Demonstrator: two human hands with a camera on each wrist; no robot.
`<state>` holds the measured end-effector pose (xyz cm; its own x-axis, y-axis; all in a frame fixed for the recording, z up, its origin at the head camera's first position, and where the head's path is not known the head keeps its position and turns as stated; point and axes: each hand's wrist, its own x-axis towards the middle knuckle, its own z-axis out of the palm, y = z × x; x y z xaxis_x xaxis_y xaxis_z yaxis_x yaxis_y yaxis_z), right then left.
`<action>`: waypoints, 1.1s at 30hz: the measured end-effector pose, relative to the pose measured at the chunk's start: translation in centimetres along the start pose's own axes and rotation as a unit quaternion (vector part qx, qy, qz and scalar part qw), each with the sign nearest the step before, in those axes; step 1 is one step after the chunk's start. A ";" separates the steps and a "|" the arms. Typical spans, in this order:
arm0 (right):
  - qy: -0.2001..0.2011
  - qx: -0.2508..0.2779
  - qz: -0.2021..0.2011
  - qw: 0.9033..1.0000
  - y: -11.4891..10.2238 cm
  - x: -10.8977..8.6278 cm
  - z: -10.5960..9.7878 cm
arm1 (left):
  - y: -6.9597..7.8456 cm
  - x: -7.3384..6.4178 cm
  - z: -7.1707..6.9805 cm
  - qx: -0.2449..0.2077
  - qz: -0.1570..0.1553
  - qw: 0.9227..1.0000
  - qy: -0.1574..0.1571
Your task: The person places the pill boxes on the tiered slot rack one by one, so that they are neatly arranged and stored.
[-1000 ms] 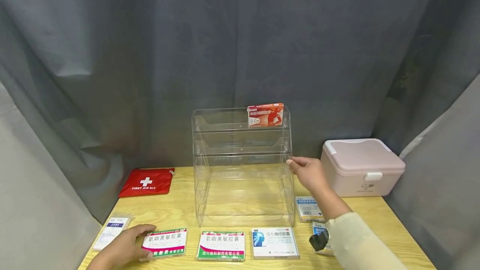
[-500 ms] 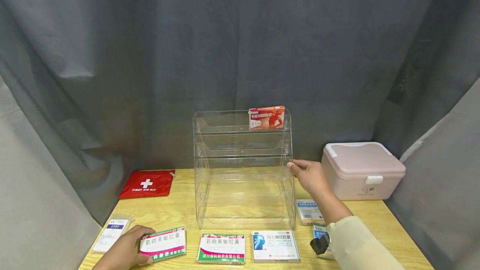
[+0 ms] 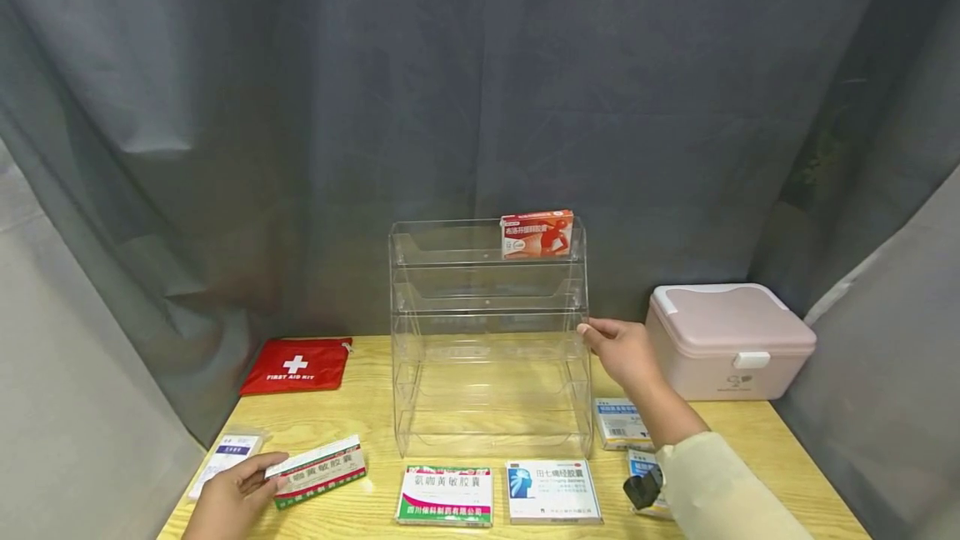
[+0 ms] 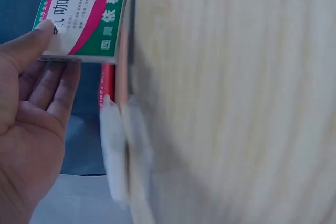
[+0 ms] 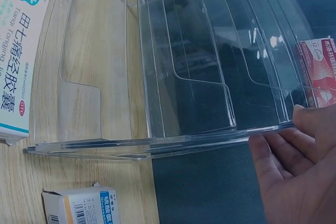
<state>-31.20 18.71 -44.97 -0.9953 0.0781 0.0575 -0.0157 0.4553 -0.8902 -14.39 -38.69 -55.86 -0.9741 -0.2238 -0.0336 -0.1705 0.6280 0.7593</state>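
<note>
My left hand pinches a green, white and magenta medicine box by its left end, tilted up at the front left of the table. In the left wrist view the thumb lies on the face of that box and the fingers are behind it. My right hand grips the right side edge of a clear acrylic display rack, thumb on one side and fingers on the other, as the right wrist view shows. A red and white medicine box stands in the rack's top tier, at its right end.
Before the rack lie a matching green and white box and a white and blue box. Blue and white boxes sit by my right forearm. A red first aid pouch, a white packet and a pink case stand around.
My left hand has picked up the green and white box from lying flat and tilted it upright, moving slightly left. My right hand stays on the rack's edge.
</note>
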 end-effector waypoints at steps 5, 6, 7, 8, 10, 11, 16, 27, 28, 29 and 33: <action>-0.006 -0.005 0.004 1.000 -0.2 -0.1 -0.1 | 2.1 -0.5 -0.9 -0.037 0.001 0.999 0.008; -0.008 -0.006 0.003 1.000 -0.2 -0.1 -0.1 | 2.7 -0.6 -1.1 -0.051 0.011 0.999 0.016; -0.007 -0.007 0.004 1.000 -0.3 -0.1 0.0 | 3.4 -0.6 -1.2 -0.064 0.025 0.997 0.025; -0.007 -0.008 0.004 1.000 -0.3 -0.1 0.0 | 4.0 -0.5 -1.4 -0.077 0.041 0.996 0.034; -0.007 -0.005 0.002 1.000 -0.3 -0.1 0.0 | 5.7 -0.3 -1.7 -0.115 0.074 0.989 0.058; -0.006 -0.004 0.001 1.000 -0.2 -0.1 0.0 | 6.7 -0.1 -1.8 -0.142 0.093 0.983 0.074; -0.006 0.003 -0.004 1.000 0.0 -0.1 -0.1 | 13.5 1.8 -2.4 -0.279 0.168 0.938 0.121; -0.001 -0.008 0.001 1.000 0.1 -0.5 0.0 | 28.2 9.0 -1.7 -0.203 0.301 0.923 0.128; 0.000 -0.007 0.001 1.000 0.1 -0.6 0.1 | 29.2 9.5 -1.6 -0.183 0.310 0.924 0.128; 0.001 -0.006 -0.001 1.000 0.2 -0.6 0.2 | 30.1 10.0 -1.5 -0.157 0.319 0.926 0.128; 0.002 -0.004 -0.006 1.000 0.1 -0.9 0.6 | 32.8 11.5 -1.3 -0.069 0.350 0.925 0.133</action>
<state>-30.41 18.17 -45.40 -0.9946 0.0764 0.0699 -0.0266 0.4641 -0.8854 -31.00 -21.64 -30.51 -0.7645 0.0154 0.6445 0.5264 0.5920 0.6103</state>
